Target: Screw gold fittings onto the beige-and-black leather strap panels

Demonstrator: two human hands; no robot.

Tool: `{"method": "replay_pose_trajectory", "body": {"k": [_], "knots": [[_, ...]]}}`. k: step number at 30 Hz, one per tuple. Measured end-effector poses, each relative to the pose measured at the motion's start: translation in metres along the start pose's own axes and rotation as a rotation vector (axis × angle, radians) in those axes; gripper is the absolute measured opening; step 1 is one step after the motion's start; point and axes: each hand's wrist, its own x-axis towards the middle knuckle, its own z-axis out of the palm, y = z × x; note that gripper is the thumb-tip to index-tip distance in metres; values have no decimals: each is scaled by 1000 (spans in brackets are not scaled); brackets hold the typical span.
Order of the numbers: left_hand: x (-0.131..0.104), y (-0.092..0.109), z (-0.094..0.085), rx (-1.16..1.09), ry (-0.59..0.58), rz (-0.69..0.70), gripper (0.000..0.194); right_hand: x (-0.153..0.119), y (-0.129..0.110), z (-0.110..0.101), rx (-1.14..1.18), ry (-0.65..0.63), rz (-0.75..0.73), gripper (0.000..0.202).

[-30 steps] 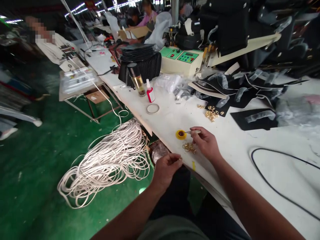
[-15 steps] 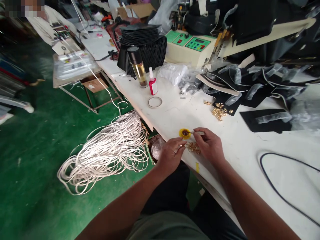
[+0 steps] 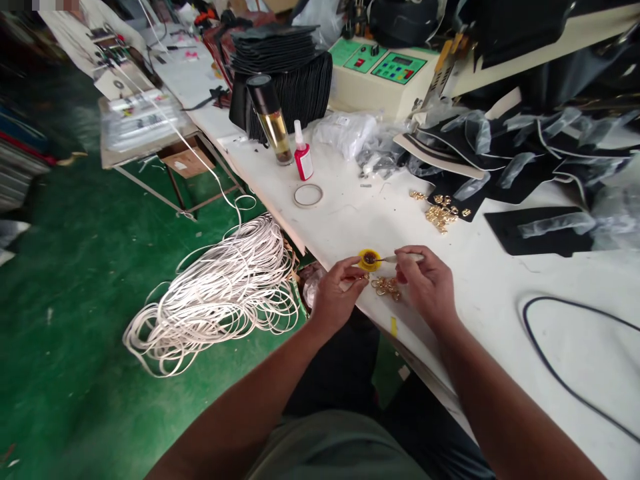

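My right hand (image 3: pixel 427 283) is closed round a thin tool with a pale handle (image 3: pixel 414 257), maybe an awl. The tool's dark tip reaches into a small yellow dish (image 3: pixel 363 266) that holds something dark brown. My left hand (image 3: pixel 339 293) pinches a small gold metal piece (image 3: pixel 367 277) beside the dish; its exact shape is too small to tell. Between my hands, a little heap of gold metal fittings (image 3: pixel 386 287) lies on the white table, close to its front edge.
Farther back lie more gold fittings (image 3: pixel 440 217), next to black pieces (image 3: pixel 537 233) with plastic wrap. A ring (image 3: pixel 308 195), a red bottle (image 3: pixel 303 162) and a tumbler (image 3: pixel 277 137) stand left of them. White cord (image 3: pixel 215 300) is coiled on the green floor. Behind is a control box (image 3: pixel 375 97).
My right hand has shifted slightly right and turned, so the tool's handle now shows. My left hand has opened its grip shape a little, still pinching the gold piece. The whole view has tilted slightly.
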Motion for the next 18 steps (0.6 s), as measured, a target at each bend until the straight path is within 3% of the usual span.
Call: {"method": "replay_pose_trajectory", "body": {"k": [5,18], "knots": [[0,-2,1,-24,7,-8,57,-9,2,-2,35,-32,-2,30],[-2,-2,2,-13,20,5,57,-13,10,0,-18,-67,-72,25]]}}
